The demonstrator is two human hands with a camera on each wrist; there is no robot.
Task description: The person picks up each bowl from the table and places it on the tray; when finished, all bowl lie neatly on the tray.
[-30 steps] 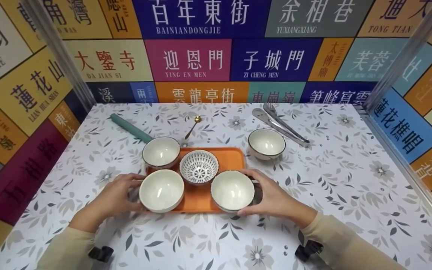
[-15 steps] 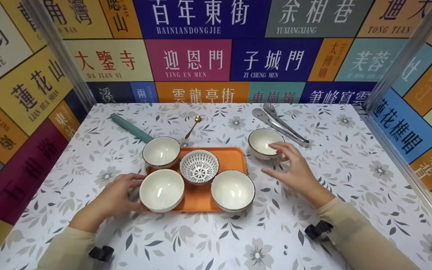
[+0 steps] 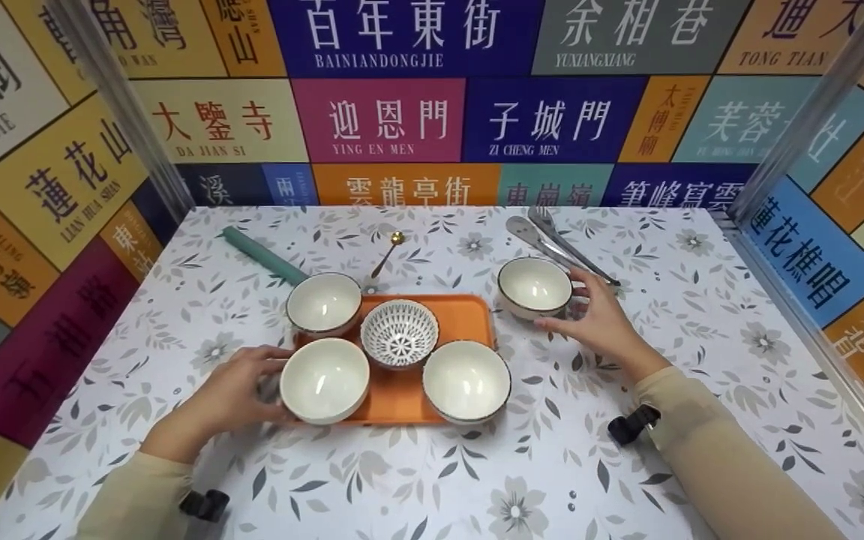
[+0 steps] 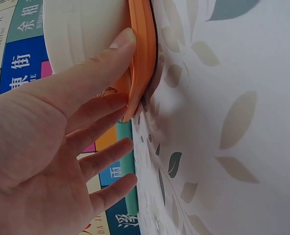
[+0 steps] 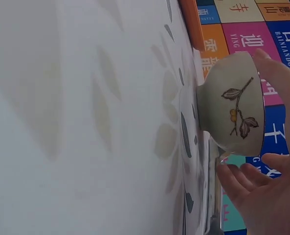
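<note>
My right hand (image 3: pixel 603 322) is around the dark-rimmed bowl (image 3: pixel 535 289) on the table, thumb and fingers on either side of its rim. In the right wrist view, this bowl (image 5: pixel 235 105) shows a painted twig and rests on its foot. At the left end of the orange tray (image 3: pixel 394 401), my left hand (image 3: pixel 233 394) rests with thumb and fingers extended, beside the front-left cream bowl (image 3: pixel 323 381). The left wrist view has its thumb touching the tray edge (image 4: pixel 144 58). The tray also bears a patterned bowl (image 3: pixel 400 334), a front-right bowl (image 3: pixel 466 381) and a back-left bowl (image 3: pixel 324 304).
Behind the tray lie a green rod-like object (image 3: pixel 263 255) and a small spoon with a gold end (image 3: pixel 387 253). A spoon (image 3: pixel 529 232) and a fork (image 3: pixel 571 241) lie behind the right-hand bowl. Panels with lettering (image 3: pixel 379 120) enclose the table.
My right hand has left the front-right bowl on the tray and moved back and right to the bowl beside it. My left hand and the bowls have stayed in place.
</note>
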